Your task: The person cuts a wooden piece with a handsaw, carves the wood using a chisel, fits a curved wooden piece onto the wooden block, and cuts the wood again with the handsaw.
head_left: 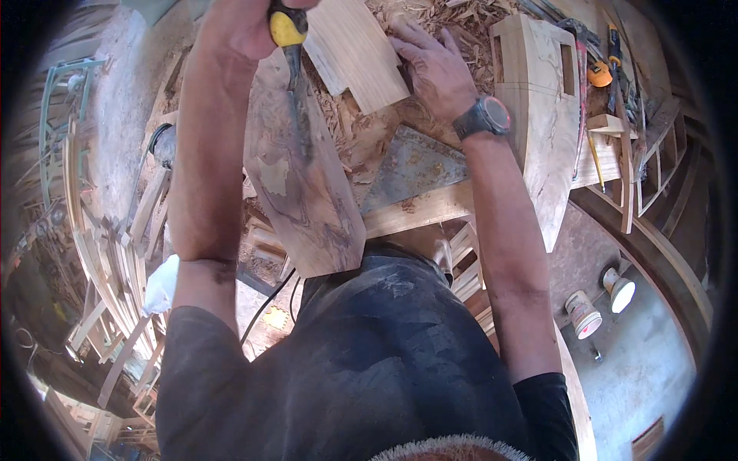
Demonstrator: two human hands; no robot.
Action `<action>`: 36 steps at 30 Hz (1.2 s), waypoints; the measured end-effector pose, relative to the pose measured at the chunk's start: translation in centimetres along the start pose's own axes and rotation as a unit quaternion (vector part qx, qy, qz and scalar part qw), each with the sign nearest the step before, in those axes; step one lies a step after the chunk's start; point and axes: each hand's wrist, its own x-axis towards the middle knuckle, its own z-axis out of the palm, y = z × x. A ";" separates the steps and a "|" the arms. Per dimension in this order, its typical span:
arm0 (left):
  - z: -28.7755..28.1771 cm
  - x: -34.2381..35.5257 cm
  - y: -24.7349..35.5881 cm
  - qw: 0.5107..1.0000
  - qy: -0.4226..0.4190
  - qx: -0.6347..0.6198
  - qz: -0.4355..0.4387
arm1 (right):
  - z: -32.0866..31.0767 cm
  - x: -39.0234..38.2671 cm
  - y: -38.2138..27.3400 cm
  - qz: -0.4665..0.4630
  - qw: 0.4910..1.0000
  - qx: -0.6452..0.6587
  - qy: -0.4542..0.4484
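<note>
My left hand, partly cut off by the top edge, is closed round the yellow and black handle of a chisel. Its blade points back toward me, over a dark-grained wooden board with an angled end. To the right of it lies a pale board with a notched end. My right hand rests beside that board's right edge, fingers spread and holding nothing that shows; its fingertips lie near the shavings. A dark watch is on the right wrist. Nearer me sits a rusty metal plate.
Wood shavings cover the bench. A thick timber with a slot stands right of my arm. Beyond it are an orange tape measure and other tools. White buckets stand on the floor at right; wood strips crowd the left.
</note>
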 end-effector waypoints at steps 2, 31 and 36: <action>-0.5 0.5 -0.2 0.992 -0.061 0.100 -0.042 | -1.9 -1.6 -0.7 -0.022 1.000 0.000 -0.010; -3.8 -2.5 1.9 0.994 0.035 0.083 0.055 | 0.3 -0.7 -1.0 0.084 0.979 -0.063 0.177; -5.1 -2.1 2.3 0.995 0.037 0.061 0.072 | 1.0 -3.4 -8.3 0.256 0.960 -0.021 0.108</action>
